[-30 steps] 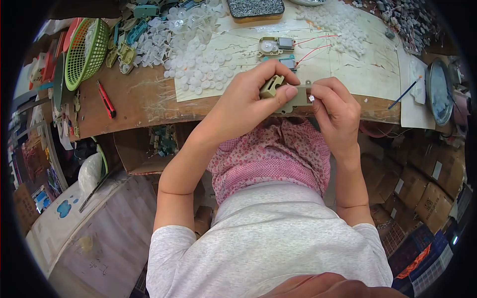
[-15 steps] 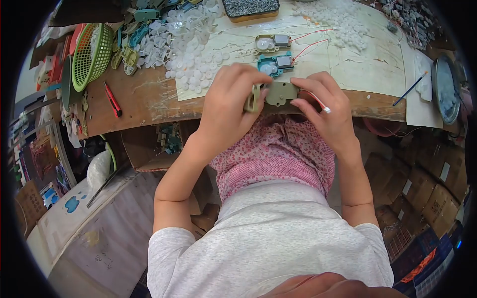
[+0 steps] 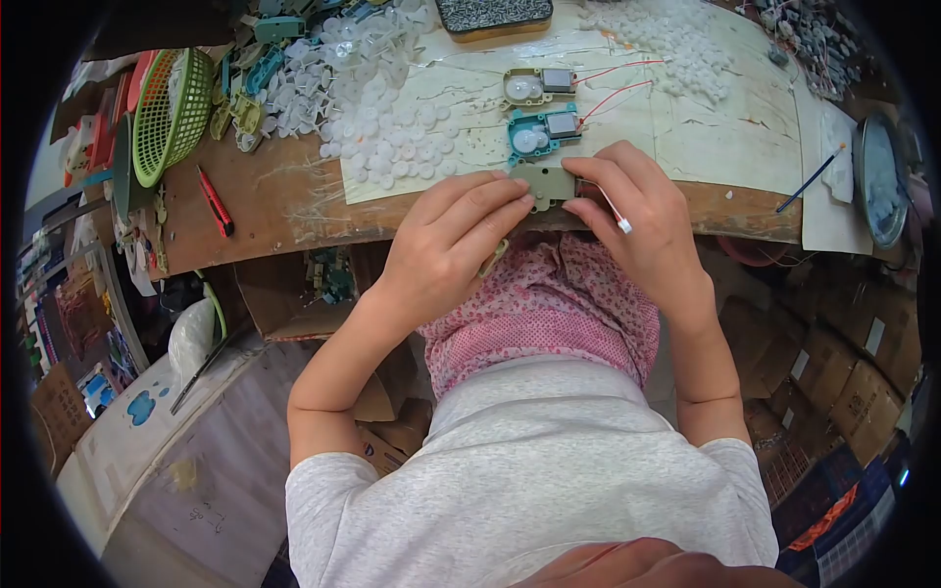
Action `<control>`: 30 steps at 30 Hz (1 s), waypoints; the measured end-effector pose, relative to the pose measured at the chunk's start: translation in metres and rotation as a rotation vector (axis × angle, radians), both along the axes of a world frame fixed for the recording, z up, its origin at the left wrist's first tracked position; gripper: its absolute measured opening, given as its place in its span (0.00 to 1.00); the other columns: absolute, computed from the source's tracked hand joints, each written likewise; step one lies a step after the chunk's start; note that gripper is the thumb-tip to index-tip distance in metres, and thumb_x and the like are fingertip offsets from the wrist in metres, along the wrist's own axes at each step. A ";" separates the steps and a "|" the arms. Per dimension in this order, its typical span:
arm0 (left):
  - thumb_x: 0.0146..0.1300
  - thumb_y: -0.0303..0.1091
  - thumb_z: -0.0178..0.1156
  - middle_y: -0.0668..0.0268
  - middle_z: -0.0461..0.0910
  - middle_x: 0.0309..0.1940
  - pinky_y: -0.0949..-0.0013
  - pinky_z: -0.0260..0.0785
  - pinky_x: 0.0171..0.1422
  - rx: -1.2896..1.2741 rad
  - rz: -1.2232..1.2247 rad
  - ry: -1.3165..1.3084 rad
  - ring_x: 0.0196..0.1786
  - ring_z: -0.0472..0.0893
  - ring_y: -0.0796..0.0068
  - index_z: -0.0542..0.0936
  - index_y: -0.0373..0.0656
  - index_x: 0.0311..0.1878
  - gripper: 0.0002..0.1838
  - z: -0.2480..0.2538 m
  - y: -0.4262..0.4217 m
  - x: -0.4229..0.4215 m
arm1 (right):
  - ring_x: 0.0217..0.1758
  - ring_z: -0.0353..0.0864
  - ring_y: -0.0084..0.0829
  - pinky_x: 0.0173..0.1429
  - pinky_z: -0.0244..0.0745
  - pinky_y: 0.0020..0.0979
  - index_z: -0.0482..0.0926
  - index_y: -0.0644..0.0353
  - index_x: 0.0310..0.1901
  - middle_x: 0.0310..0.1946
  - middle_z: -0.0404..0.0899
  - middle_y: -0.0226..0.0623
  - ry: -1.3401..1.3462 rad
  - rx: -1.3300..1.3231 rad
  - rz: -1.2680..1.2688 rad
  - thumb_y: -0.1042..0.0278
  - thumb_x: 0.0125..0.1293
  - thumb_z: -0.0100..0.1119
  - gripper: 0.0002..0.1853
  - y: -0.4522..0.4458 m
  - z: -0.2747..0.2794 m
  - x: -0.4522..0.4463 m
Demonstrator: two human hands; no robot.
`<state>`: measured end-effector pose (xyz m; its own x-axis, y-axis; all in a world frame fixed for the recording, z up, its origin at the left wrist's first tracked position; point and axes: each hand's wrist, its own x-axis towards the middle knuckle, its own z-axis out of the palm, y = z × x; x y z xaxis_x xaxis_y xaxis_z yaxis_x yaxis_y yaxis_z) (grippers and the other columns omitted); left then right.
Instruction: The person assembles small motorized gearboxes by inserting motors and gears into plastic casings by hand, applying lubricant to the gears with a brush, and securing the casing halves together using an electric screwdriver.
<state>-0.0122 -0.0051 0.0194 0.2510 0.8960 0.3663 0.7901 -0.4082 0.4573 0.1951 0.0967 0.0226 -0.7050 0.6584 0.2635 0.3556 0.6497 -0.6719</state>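
Scarred brown boards form a curved worktable (image 3: 294, 201) partly covered with pale paper (image 3: 730, 147), its far side heaped with small parts. At upper left, a green basket (image 3: 169, 120) tilts beside the bench edge, with a red box cutter (image 3: 215, 202) lying just to its right; white discs (image 3: 392, 147) spread toward the upper middle.

Near upper center, a person's left hand (image 3: 456, 227) stretches its fingers nearly straight and together, tips against the left end of an olive housing (image 3: 549, 184). An olive part (image 3: 495, 257) peeks from below that hand, apparently tucked against the palm; the thumb is hidden. The housing sits between both hands at the table's front edge, below an uncovered teal case (image 3: 541, 132). At its right end, the right hand (image 3: 637, 211) has thumb and forefinger narrowly parted around it, while a thin lead (image 3: 612, 204) tipped by a white connector (image 3: 624, 225) crosses its fingers.

Good handling here likely means light, level support at both ends, with the lead free of any seam and the tucked piece secure. At far right, a blue rod (image 3: 812, 178) lies near a round dish (image 3: 882, 233).
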 end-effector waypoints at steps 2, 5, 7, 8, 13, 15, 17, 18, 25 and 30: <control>0.45 0.19 0.63 0.59 0.82 0.53 0.57 0.75 0.61 -0.031 -0.011 -0.028 0.57 0.81 0.55 0.83 0.38 0.53 0.26 -0.004 -0.002 0.000 | 0.36 0.78 0.40 0.40 0.74 0.37 0.80 0.62 0.49 0.35 0.75 0.40 0.001 -0.007 0.009 0.78 0.54 0.70 0.19 0.000 -0.002 0.000; 0.46 0.19 0.63 0.58 0.81 0.55 0.56 0.74 0.63 -0.062 0.016 -0.025 0.60 0.80 0.54 0.82 0.37 0.54 0.26 -0.006 -0.009 0.003 | 0.35 0.78 0.40 0.39 0.74 0.36 0.80 0.62 0.49 0.35 0.75 0.40 -0.007 -0.020 0.017 0.78 0.54 0.70 0.19 0.002 -0.002 -0.001; 0.50 0.22 0.61 0.57 0.80 0.57 0.57 0.74 0.63 -0.051 0.002 0.005 0.61 0.79 0.55 0.82 0.36 0.54 0.23 -0.006 -0.008 0.002 | 0.35 0.78 0.40 0.39 0.74 0.36 0.80 0.62 0.49 0.34 0.75 0.40 -0.016 -0.033 0.021 0.78 0.54 0.70 0.19 0.003 -0.003 -0.001; 0.54 0.26 0.58 0.56 0.79 0.59 0.57 0.74 0.63 -0.040 -0.013 0.040 0.61 0.79 0.56 0.81 0.34 0.54 0.21 -0.006 -0.008 0.002 | 0.34 0.78 0.40 0.38 0.74 0.36 0.80 0.62 0.49 0.34 0.75 0.40 -0.021 -0.040 0.039 0.79 0.53 0.71 0.20 0.006 -0.004 0.000; 0.55 0.25 0.58 0.55 0.79 0.58 0.58 0.74 0.63 -0.001 0.012 0.118 0.61 0.79 0.56 0.81 0.34 0.54 0.21 -0.005 -0.017 0.010 | 0.34 0.78 0.39 0.38 0.74 0.35 0.80 0.62 0.50 0.34 0.75 0.40 -0.023 -0.031 0.064 0.79 0.52 0.71 0.21 0.003 -0.006 0.000; 0.55 0.24 0.59 0.56 0.79 0.58 0.58 0.75 0.63 0.012 0.039 0.113 0.61 0.80 0.56 0.81 0.35 0.55 0.21 -0.002 -0.016 0.010 | 0.34 0.78 0.39 0.38 0.75 0.35 0.80 0.63 0.50 0.34 0.75 0.40 -0.011 -0.014 0.028 0.79 0.53 0.71 0.20 -0.001 -0.013 0.002; 0.55 0.23 0.59 0.56 0.80 0.57 0.57 0.75 0.63 -0.019 0.020 0.100 0.60 0.80 0.57 0.81 0.35 0.55 0.21 0.001 -0.012 0.008 | 0.35 0.80 0.39 0.39 0.76 0.34 0.79 0.63 0.50 0.35 0.76 0.41 -0.015 -0.031 0.072 0.79 0.54 0.71 0.20 0.011 -0.011 0.002; 0.55 0.23 0.59 0.56 0.80 0.57 0.57 0.75 0.63 -0.028 0.020 0.094 0.60 0.80 0.57 0.81 0.35 0.55 0.21 0.000 -0.013 0.008 | 0.36 0.81 0.39 0.40 0.77 0.33 0.79 0.64 0.50 0.35 0.76 0.41 -0.022 -0.060 0.114 0.80 0.55 0.70 0.20 0.012 -0.011 0.003; 0.61 0.26 0.61 0.57 0.79 0.50 0.63 0.75 0.52 -0.129 0.003 -0.083 0.51 0.81 0.62 0.79 0.38 0.51 0.14 0.014 -0.001 -0.013 | 0.42 0.82 0.31 0.47 0.77 0.30 0.78 0.62 0.54 0.40 0.77 0.38 0.002 -0.298 0.045 0.85 0.59 0.63 0.20 0.010 0.016 0.009; 0.67 0.32 0.60 0.71 0.64 0.41 0.75 0.66 0.45 -0.560 0.097 -1.049 0.38 0.65 0.81 0.60 0.41 0.65 0.27 0.022 0.013 -0.012 | 0.39 0.76 0.33 0.46 0.73 0.32 0.81 0.57 0.51 0.41 0.77 0.37 -0.032 0.263 -0.182 0.78 0.59 0.63 0.16 0.050 0.015 0.015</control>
